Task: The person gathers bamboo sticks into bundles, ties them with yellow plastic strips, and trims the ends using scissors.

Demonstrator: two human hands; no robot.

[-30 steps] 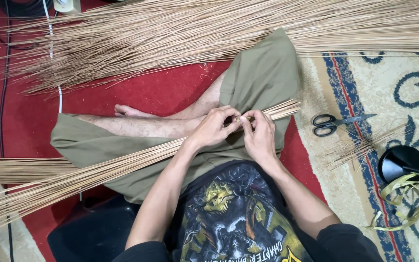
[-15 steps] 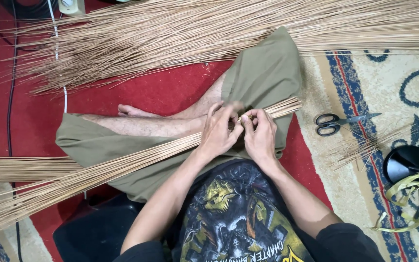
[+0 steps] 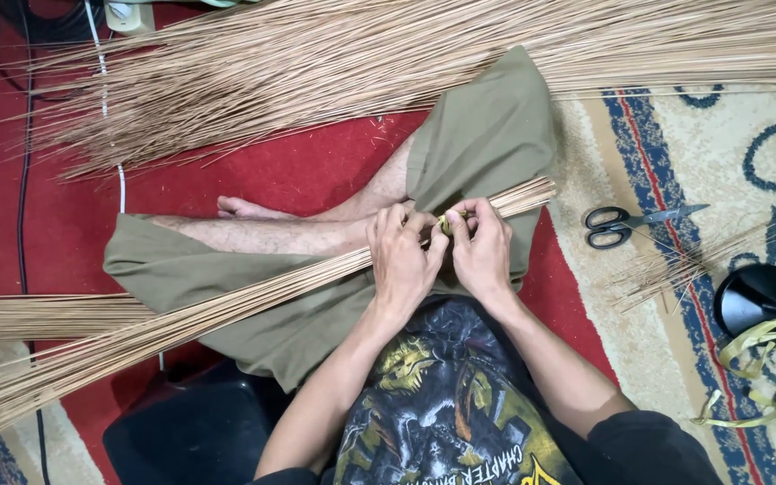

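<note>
Bundle of thin tan sticks (image 3: 226,310): left hand (image 3: 403,256) and right hand (image 3: 482,251) are pinching yellow-green strip (image 3: 446,223) around it; black-handled scissors (image 3: 626,223) lying right of bundle.

The person wears a dark, nearly black T-shirt with a large printed graphic across the front in yellow, gold and grey-white tones, a figure-like design with pale lettering beneath it. The short sleeves are plain black, showing at the near edge on both sides. Loose olive-green shorts cover the thighs, their wide hems spreading far right and left. Forearms and lower legs are bare, and one bare foot shows at the left. The left hand (image 3: 403,260) and right hand (image 3: 482,253) carry no rings, watch or gloves.
</note>
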